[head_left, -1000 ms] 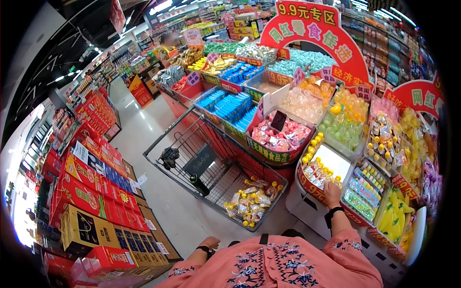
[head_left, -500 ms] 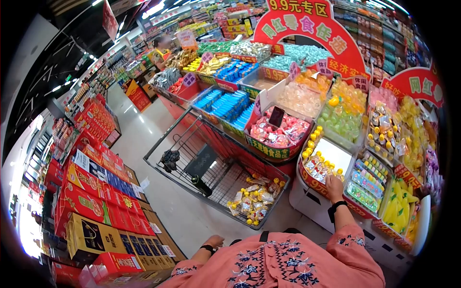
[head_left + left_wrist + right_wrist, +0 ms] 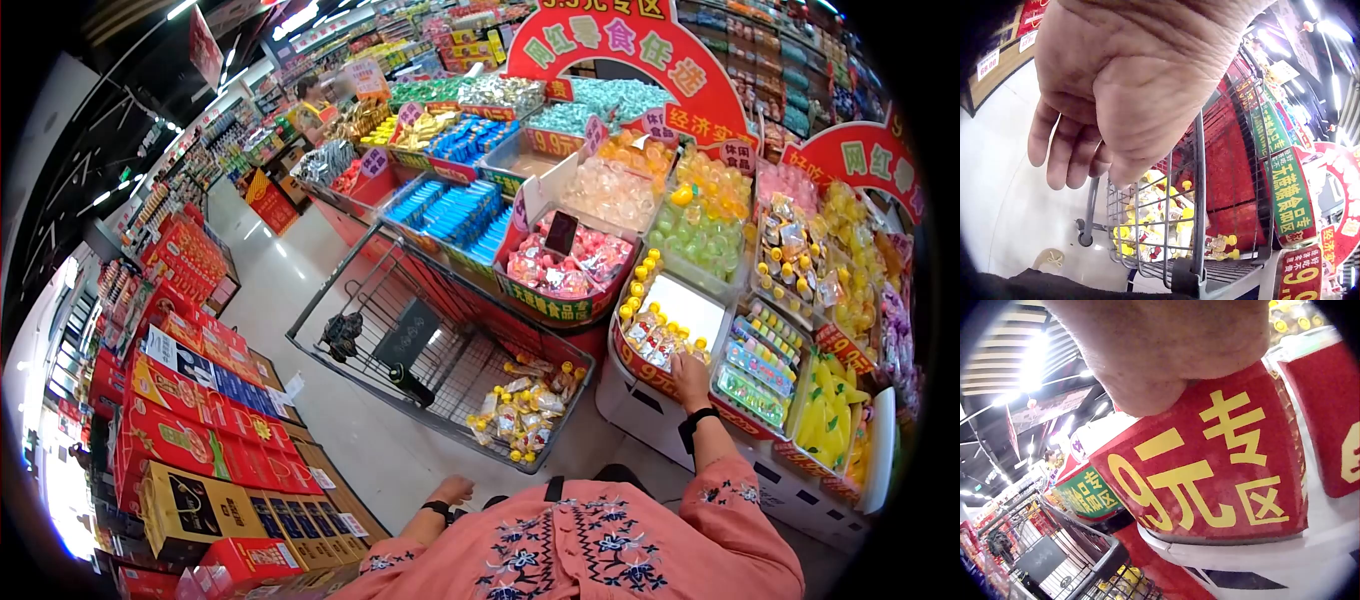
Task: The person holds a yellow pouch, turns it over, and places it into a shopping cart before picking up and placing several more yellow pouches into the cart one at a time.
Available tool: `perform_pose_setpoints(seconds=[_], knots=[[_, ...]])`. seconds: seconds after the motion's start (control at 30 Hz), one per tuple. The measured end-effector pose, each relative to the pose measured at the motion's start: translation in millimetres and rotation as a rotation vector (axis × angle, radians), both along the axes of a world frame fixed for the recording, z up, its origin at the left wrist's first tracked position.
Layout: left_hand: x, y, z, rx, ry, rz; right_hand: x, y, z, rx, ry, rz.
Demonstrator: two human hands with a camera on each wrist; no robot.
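Stacked red boxes (image 3: 190, 400) were seen at the left of the frame. The left grip (image 3: 455, 490) was held low at bottom centre, fingers hanging loose and apart, nothing clasped, near the wire cart (image 3: 335, 283). Yellow-capped cart packs (image 3: 520, 410) were piled in the cart's lower right corner. Right of centre, the right grip (image 3: 690, 378) was laid on the rim of the red-fronted bin (image 3: 648, 374), touching the yellow-capped bin packs (image 3: 660, 340) inside. Whether its fingers were clamped on one could not be told.
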State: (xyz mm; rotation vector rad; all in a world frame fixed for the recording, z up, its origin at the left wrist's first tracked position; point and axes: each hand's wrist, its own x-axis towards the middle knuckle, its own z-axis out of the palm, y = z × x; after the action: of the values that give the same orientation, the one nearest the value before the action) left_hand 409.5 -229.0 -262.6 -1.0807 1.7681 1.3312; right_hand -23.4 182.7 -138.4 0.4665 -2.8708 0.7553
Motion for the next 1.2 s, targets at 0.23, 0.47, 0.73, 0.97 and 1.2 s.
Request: perform_pose_setpoints(seconds=[0.23, 0.47, 0.73, 0.97, 1.2], knots=[[0.2, 11.1, 0.7, -0.031, 0.032, 0.148, 0.3, 1.6, -4.4, -0.014, -0.034, -0.002], [-19.8, 27.0, 19.6, -0.009, 0.074, 0.223, -3.6, 7.8, -1.6, -0.082, -0.095, 0.065], [-49.9, 59.4, 30.3, -0.069, 0.217, 0.338, -12.7, 18.0, -7.6, -0.184, -0.198, 0.176], [-92.6, 98.9, 37.4, -0.104, 0.293, 0.277, -20.2, 25.7, -13.7, -0.321, -0.259, 0.290], [-136.4, 111.9, 30.6, -0.393, 0.568, -0.256, -20.8, 33.1, 15.3, -0.507, -0.387, 0.400]])
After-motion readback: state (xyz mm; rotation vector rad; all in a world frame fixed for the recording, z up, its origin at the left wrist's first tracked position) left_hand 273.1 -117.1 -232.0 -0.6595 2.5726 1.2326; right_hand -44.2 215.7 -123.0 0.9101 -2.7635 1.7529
